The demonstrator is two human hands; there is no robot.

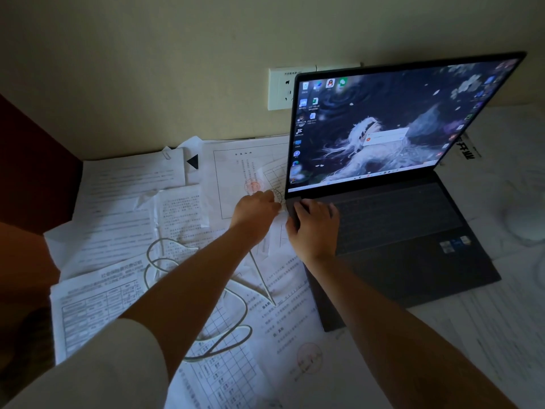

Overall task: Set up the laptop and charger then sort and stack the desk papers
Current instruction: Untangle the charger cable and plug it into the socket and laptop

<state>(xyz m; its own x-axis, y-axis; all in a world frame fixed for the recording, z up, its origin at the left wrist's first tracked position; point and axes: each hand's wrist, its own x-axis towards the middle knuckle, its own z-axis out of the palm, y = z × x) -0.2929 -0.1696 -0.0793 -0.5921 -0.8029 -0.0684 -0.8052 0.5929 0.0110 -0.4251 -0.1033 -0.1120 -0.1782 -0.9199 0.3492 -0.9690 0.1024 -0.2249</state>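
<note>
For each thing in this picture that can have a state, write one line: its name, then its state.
laptop: lid open, screen lit
charger cable: loose, looped over the papers
papers: scattered, unstacked
wall socket: nothing visibly plugged in
left hand: fingers curled at the laptop's left edge
right hand: gripping the laptop's left edge

Matt grey laptop [407, 231] with glossy screen, thin creased printed papers [118, 231], smooth white cable [224, 329].

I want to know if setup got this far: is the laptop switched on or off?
On. The laptop is open and its screen is lit, showing a desktop with icons, wallpaper and a small pop-up window.
</note>
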